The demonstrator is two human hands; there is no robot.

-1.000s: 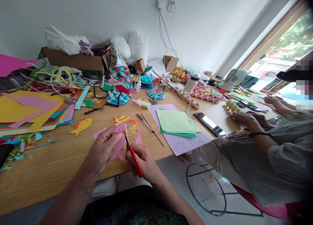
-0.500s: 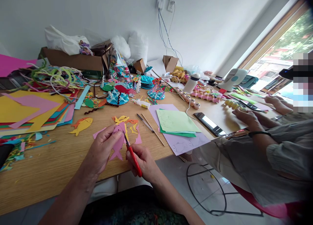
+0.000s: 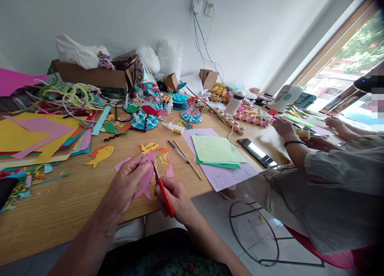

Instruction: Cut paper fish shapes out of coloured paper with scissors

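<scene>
Between the thumb and fingers of my left hand [image 3: 132,180] is a pink paper fish [image 3: 146,181], its tail pointing down toward me. My right hand [image 3: 174,194] grips red-handled scissors [image 3: 164,196], with the dark blades up against the fish's right edge near its head. Yellow and orange paper scraps [image 3: 148,148] and pink offcuts [image 3: 170,167] lie on the table just beyond the fish. To the left rests a yellow paper fish [image 3: 102,155], partly over an orange one.
A pen [image 3: 178,151] and a thin stick [image 3: 188,160] lie right of my hands, beside green sheets [image 3: 217,148] on purple paper. Coloured paper [image 3: 36,136] is stacked at left. A phone [image 3: 257,153] lies near a co-worker's hands [image 3: 283,128].
My hands, the pink fish and the scissors stay almost in place. At the right, the co-worker's near hand has moved farther across the table, toward the pink egg-carton strip.
</scene>
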